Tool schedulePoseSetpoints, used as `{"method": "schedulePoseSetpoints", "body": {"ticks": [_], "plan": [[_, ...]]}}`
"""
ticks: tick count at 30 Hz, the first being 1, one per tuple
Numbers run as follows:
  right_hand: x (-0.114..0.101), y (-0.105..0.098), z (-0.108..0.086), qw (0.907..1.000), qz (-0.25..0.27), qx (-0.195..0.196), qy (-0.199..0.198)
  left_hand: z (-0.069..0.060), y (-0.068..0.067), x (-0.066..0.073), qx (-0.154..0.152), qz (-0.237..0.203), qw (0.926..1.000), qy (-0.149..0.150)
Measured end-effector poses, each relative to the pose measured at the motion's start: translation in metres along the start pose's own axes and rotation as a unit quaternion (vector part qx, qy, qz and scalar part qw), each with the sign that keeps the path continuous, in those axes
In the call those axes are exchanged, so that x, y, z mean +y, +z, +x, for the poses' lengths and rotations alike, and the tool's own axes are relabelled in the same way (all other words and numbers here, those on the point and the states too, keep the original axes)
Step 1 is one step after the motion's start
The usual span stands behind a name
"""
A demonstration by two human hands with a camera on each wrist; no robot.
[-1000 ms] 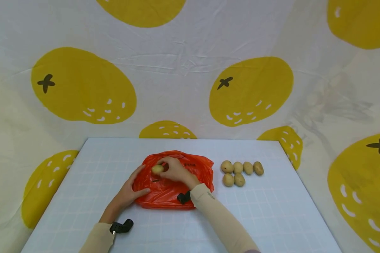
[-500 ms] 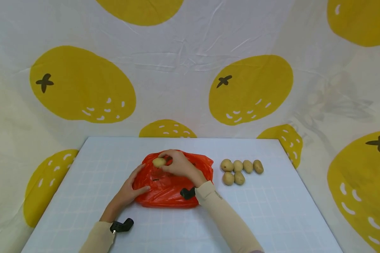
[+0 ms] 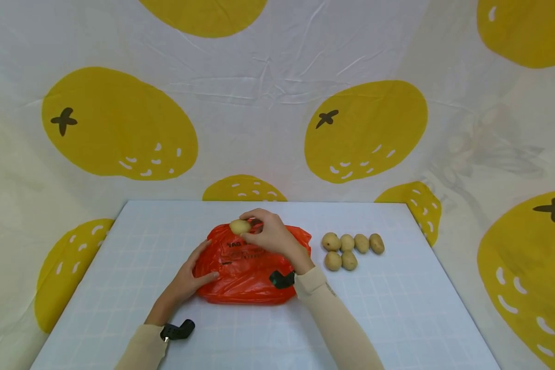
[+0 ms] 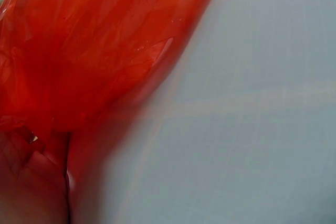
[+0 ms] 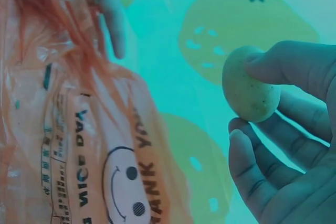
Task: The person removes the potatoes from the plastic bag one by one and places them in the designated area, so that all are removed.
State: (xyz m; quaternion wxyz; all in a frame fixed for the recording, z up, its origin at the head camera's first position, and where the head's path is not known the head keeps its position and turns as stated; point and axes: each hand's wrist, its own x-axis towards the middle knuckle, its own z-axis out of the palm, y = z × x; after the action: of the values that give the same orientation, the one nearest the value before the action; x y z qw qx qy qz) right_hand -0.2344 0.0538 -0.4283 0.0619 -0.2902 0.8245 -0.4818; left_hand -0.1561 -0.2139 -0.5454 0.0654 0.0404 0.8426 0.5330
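Note:
A small pale potato (image 3: 239, 226) is raised above the far part of a red plastic bag (image 3: 240, 280). My right hand (image 3: 274, 237) pinches this potato between thumb and fingers; the right wrist view shows the thumb (image 5: 278, 66) on its upper side and fingertips beneath. At the bag's left edge, my left hand (image 3: 183, 282) holds the plastic, thumb on the near side and fingers towards the back. Part of that hand is hidden by the bag in the left wrist view. Black print and a smiling face (image 5: 126, 182) show on the bag.
Right of the bag, several potatoes (image 3: 349, 260) lie in two rows on a white table covering (image 3: 398, 318) with faint checks. Behind the table hangs a pale cloth (image 3: 254, 128) printed with large yellow fruit. Each wrist wears a small black camera (image 3: 178, 330).
My right hand has lifted the potato up and slightly to the right, away from the bag. The bag's printed face has come into view. My left hand stays at the bag's left edge.

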Motion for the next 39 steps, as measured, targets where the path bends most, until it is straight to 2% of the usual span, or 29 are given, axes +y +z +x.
{"method": "schedulePoseSetpoints", "body": {"ticks": [8,15,19,29,35,39], "plan": [[-0.005,-0.014,-0.018,0.9991,0.020,0.038,-0.002,0.000,0.001,0.000,0.001,0.002,1.0000,-0.006],[-0.005,-0.023,-0.036,0.9952,0.059,0.078,-0.005,-0.002,0.000,0.000,0.001,0.000,0.9999,-0.010],[-0.004,-0.025,-0.045,0.9937,0.060,0.095,-0.002,-0.002,0.001,0.000,0.001,-0.002,1.0000,-0.009],[0.009,-0.038,-0.066,0.9851,0.085,0.149,0.012,0.000,0.001,-0.001,0.000,-0.001,1.0000,-0.009],[0.022,-0.049,-0.080,0.9809,0.082,0.176,0.016,0.000,0.001,-0.002,0.003,0.003,0.9999,-0.014],[0.030,-0.056,-0.090,0.9779,0.083,0.191,0.020,0.000,0.001,-0.003,0.000,-0.021,0.9998,-0.007]]}}
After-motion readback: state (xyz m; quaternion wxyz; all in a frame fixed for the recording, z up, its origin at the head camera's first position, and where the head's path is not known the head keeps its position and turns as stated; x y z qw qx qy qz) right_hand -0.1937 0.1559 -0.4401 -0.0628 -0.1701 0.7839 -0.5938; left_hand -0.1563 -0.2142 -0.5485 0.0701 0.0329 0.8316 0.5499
